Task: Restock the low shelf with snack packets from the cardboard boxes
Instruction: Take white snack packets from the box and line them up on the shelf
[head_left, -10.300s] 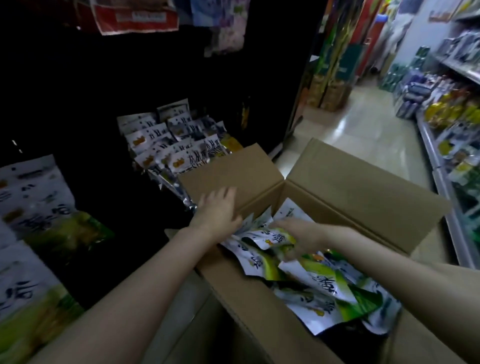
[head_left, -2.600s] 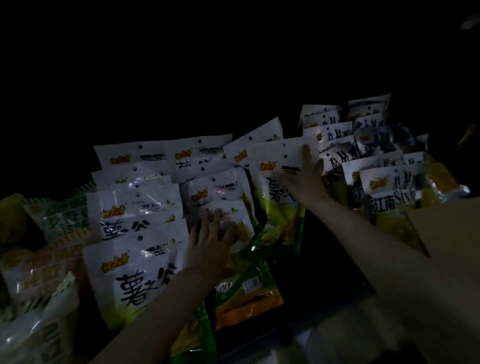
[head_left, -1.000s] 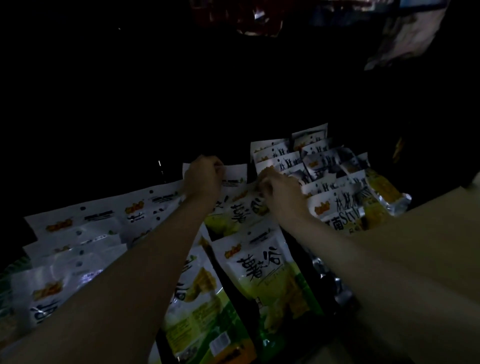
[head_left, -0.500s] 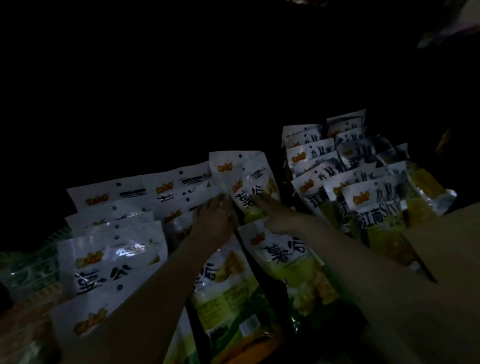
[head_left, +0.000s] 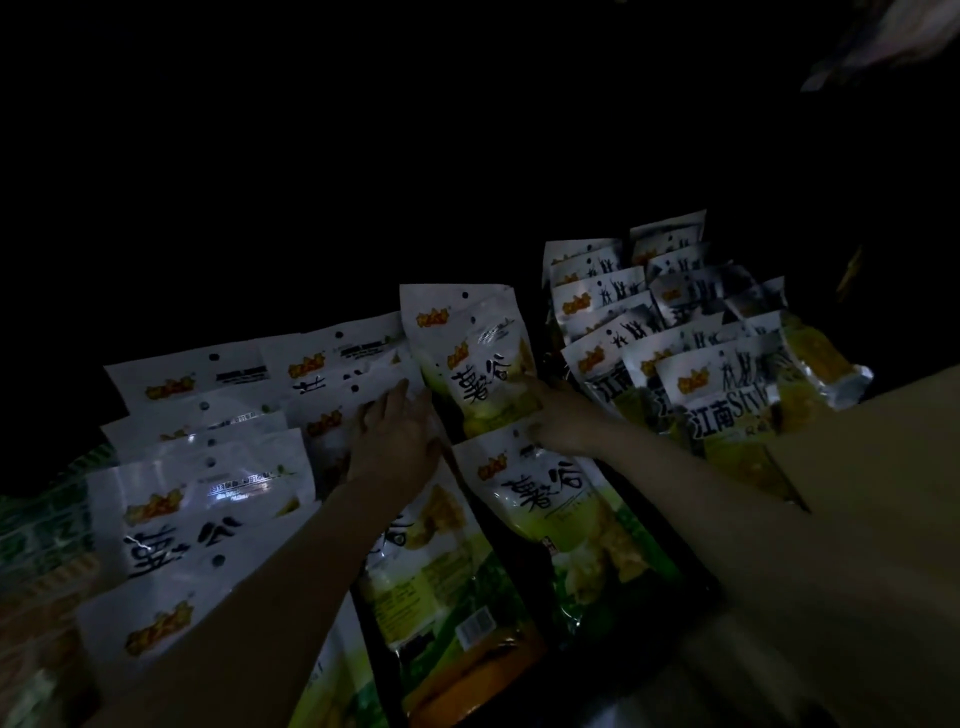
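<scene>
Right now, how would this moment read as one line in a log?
stage: arranging shelf | left hand: flat on packets | right hand: at upright packet | box: at right

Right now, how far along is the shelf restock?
Done: rows of snack packets already fill the low shelf. In hand: left hand presses flat on the middle stack, right hand fingers the upright packet at the back. Left: cardboard box sits at right, contents out of view.

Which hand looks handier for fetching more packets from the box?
Probably the right hand: the cardboard box sits on its side, beside its forearm. The left hand rests on the white packets, farther away.
</scene>
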